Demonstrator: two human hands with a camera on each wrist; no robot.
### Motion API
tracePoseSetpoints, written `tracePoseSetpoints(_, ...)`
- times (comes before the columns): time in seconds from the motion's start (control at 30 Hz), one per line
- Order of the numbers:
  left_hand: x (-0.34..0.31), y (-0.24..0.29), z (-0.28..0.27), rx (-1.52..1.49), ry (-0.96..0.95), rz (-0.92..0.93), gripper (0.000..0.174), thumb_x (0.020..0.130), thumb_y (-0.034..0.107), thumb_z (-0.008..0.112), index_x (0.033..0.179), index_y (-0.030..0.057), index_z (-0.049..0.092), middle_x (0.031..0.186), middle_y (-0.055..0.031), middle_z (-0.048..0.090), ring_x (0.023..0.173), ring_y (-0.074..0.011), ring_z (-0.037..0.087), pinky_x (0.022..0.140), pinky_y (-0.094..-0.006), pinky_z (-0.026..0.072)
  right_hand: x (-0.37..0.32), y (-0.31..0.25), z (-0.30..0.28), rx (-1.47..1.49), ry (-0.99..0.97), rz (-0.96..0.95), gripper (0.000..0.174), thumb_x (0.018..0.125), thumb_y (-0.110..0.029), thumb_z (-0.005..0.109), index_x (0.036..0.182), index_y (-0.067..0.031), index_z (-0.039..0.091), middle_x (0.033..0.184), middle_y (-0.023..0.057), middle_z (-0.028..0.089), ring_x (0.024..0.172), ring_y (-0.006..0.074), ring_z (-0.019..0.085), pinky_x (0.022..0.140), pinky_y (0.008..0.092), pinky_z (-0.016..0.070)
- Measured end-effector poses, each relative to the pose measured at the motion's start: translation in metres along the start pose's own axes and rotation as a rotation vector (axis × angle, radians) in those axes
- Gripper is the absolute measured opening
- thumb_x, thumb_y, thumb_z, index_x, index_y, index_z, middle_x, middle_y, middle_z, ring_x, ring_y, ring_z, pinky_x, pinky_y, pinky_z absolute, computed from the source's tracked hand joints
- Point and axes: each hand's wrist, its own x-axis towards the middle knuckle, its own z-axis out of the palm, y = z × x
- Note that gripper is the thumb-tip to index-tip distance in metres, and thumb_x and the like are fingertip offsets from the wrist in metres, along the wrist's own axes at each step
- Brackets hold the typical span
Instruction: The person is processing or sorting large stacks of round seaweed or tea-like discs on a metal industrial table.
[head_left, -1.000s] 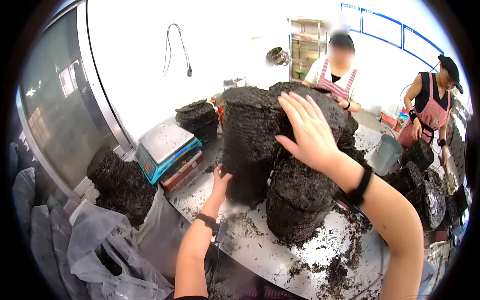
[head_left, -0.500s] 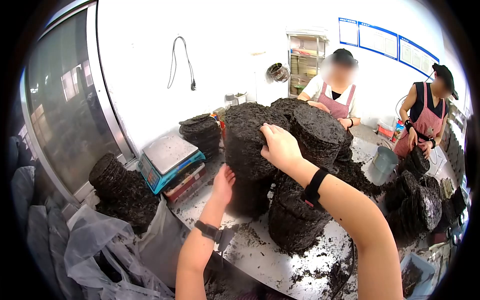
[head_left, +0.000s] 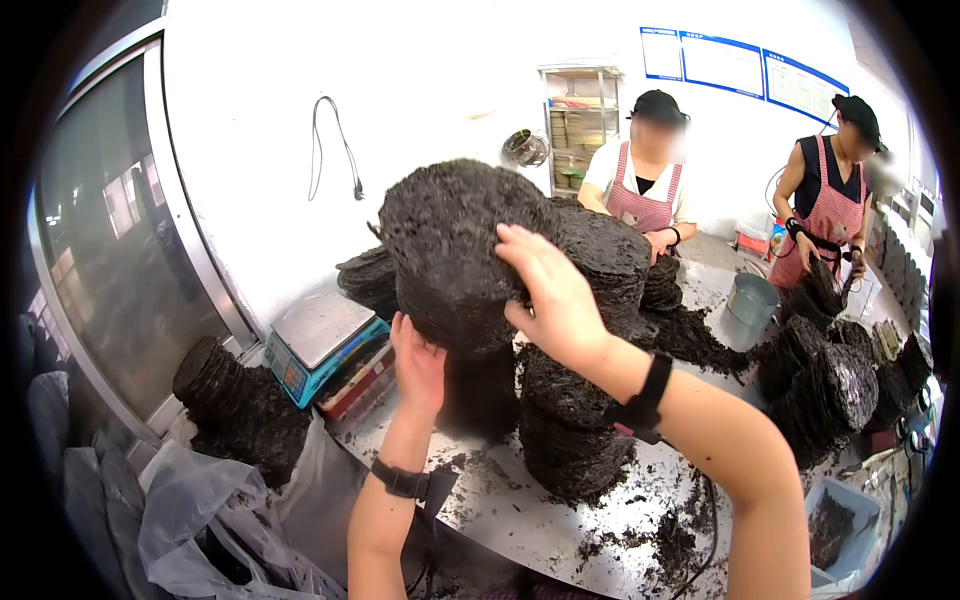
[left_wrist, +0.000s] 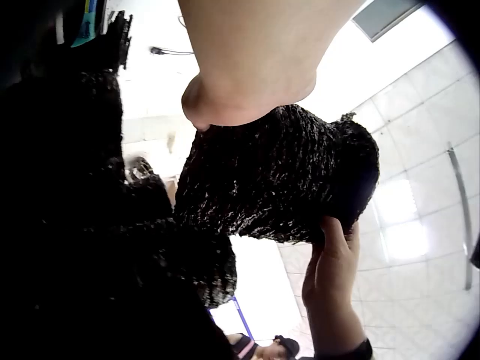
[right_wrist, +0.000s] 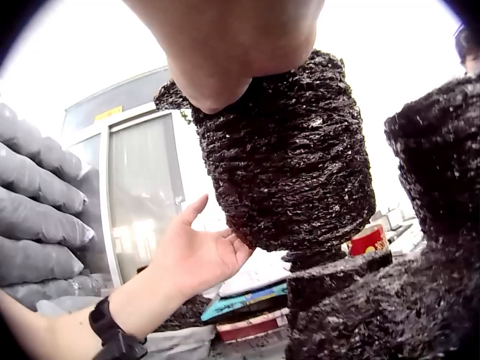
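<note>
A thick stack of dark, rough round sheets (head_left: 450, 250) is held tilted between both hands, above another dark stack (head_left: 478, 395). My left hand (head_left: 418, 365) supports its lower left side with fingers spread. My right hand (head_left: 555, 295) grips its right side, thumb below the fingers. In the left wrist view the held stack (left_wrist: 277, 176) spans the two hands, with the right hand (left_wrist: 334, 274) against its far side. From the right wrist view, the left hand (right_wrist: 199, 259) touches the bottom edge of the stack (right_wrist: 289, 157).
More dark stacks stand beside and behind, one at the front (head_left: 575, 430). A scale (head_left: 325, 330) is on the left, plastic bags (head_left: 205, 510) below it. Two people in checked aprons work at the back right, near a metal bucket (head_left: 752, 300). A blue bin (head_left: 845, 530) stands lower right.
The upper part of the tall stack has come up off the rest and tilted, held between both hands. My left hand has risen to its underside. The head view has shifted slightly.
</note>
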Motion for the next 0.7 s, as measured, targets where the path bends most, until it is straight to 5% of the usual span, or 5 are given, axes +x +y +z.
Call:
tracePoseSetpoints(0.3, -0.114, -0.001, 0.104, -0.149, -0.43, -0.245, 0.053, 0.099, 0.04, 0.043, 0.143, 0.0127, 0.034, 0.138, -0.0063, 0.048, 0.126, -0.0235, 0.047, 0.105, -0.0426, 0.0391, -0.053, -0.037, -0.183, -0.037, -0.036, 0.152, 0.061, 0.064, 0.004, 0.068, 0.122, 0.0001, 0.05, 0.135, 0.0228, 0.051, 0.127, 0.0386, 0.049, 0.108, 0.045, 0.0368)
tracePoseSetpoints(0.43, -0.205, -0.065, 0.144, -0.149, -0.417, -0.428, 0.059, 0.099, 0.036, 0.045, 0.149, 0.0176, 0.019, 0.143, -0.0035, 0.041, 0.128, -0.0211, 0.044, 0.104, -0.0426, 0.0378, -0.161, -0.072, -0.257, -0.278, 0.062, 0.19, 0.058, 0.075, -0.006, 0.075, 0.125, 0.0001, 0.046, 0.134, 0.0291, 0.049, 0.126, 0.0411, 0.049, 0.107, 0.0499, 0.0358)
tracePoseSetpoints(0.5, -0.237, -0.101, 0.149, -0.191, -0.4, -0.716, 0.057, 0.099, 0.036, 0.046, 0.147, 0.0191, 0.021, 0.14, -0.0022, 0.042, 0.126, -0.019, 0.043, 0.102, -0.0422, 0.037, -0.202, -0.108, -0.286, -0.503, -0.016, 0.223, 0.062, 0.079, -0.009, 0.077, 0.126, 0.0018, 0.039, 0.134, 0.03, 0.048, 0.125, 0.04, 0.049, 0.106, 0.0501, 0.0373)
tracePoseSetpoints(0.57, -0.267, -0.143, 0.143, -0.238, -0.337, -0.92, 0.054, 0.098, 0.04, 0.047, 0.144, 0.0194, 0.029, 0.138, -0.0022, 0.045, 0.125, -0.0196, 0.044, 0.103, -0.0422, 0.0353, -0.243, -0.134, -0.299, -0.559, -0.077, 0.336, 0.063, 0.072, -0.021, 0.08, 0.123, -0.0005, 0.049, 0.131, 0.0275, 0.053, 0.123, 0.042, 0.052, 0.105, 0.0499, 0.0377)
tracePoseSetpoints(0.7, -0.305, -0.213, 0.097, -0.171, -0.162, -1.25, 0.061, 0.097, 0.053, 0.043, 0.14, 0.0089, 0.042, 0.143, -0.0074, 0.045, 0.132, -0.0258, 0.04, 0.108, -0.0442, 0.0298, -0.311, -0.167, -0.294, -0.468, -0.22, 0.68, 0.063, 0.062, -0.017, 0.078, 0.119, -0.0011, 0.055, 0.133, 0.0226, 0.054, 0.121, 0.041, 0.054, 0.103, 0.0503, 0.0414)
